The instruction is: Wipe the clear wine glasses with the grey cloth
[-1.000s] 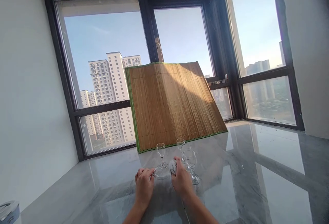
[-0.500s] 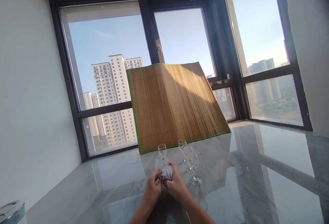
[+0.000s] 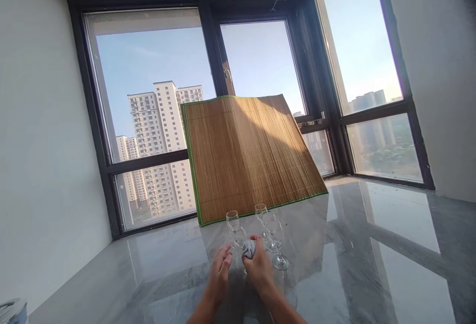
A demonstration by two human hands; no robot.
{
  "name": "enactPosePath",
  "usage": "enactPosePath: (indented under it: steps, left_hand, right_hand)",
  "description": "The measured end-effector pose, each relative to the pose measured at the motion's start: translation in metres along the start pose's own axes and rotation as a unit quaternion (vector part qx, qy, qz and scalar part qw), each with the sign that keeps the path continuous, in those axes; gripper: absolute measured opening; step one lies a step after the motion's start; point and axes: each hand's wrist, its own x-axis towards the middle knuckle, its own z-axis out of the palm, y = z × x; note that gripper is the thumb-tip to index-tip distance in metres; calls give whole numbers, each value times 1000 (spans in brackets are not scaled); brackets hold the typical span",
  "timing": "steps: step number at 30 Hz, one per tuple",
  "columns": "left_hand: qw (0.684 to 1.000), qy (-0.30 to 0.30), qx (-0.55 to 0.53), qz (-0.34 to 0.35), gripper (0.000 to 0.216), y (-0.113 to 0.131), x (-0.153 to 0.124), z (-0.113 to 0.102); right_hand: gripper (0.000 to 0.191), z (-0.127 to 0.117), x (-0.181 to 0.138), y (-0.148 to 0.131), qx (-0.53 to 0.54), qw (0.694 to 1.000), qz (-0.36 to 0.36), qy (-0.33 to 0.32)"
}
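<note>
My right hand (image 3: 261,270) is closed round a crumpled grey cloth (image 3: 249,248) low in the middle of the view. Just left of it, my left hand (image 3: 219,272) has its fingers stretched out, apart from the cloth, and nothing shows in them. A clear stemmed glass (image 3: 233,221) stands upright beyond my left hand. Faint glass outlines appear between the hands, partly hidden by the cloth and fingers. Right of my right hand several more stemmed glasses stand close together, the nearest showing its round foot (image 3: 280,262); their bowls overlap in view.
A bamboo mat (image 3: 253,150) with green edging leans against the window behind the glasses. Below lies a glossy grey marble surface (image 3: 163,264) with bright reflections. Part of a container (image 3: 14,311) shows at the lower left. Dark window frames (image 3: 322,76) meet at the right corner.
My left hand has come away from the cloth and opened, moving slightly left. The cloth stays in my right hand, a little further right. The view has shifted slightly.
</note>
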Motion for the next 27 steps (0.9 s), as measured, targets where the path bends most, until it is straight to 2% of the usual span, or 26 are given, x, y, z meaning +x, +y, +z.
enactPosePath:
  steps: [3, 6, 12, 18, 22, 27]
  left_hand:
    - [999, -21, 27, 18, 45, 7, 0, -5]
    - [998, -38, 49, 15, 41, 13, -3, -1]
    - [996, -60, 31, 67, 35, 15, -9, 10]
    - [995, -45, 27, 80, 31, 9, -7, 3]
    - [995, -25, 38, 83, 30, 6, -4, -2]
    - [993, -25, 58, 95, 30, 2, -1, 3]
  right_hand:
    - [45, -13, 1, 0, -100, 994, 29, 27]
    - [43, -17, 5, 3, -134, 990, 39, 30]
    - [41, -11, 6, 8, -133, 991, 8, 25]
    - [47, -6, -3, 3, -120, 992, -29, 14]
    - [53, -5, -9, -4, -207, 977, -55, -22]
    - [59, -5, -1, -3, -300, 946, -89, -87]
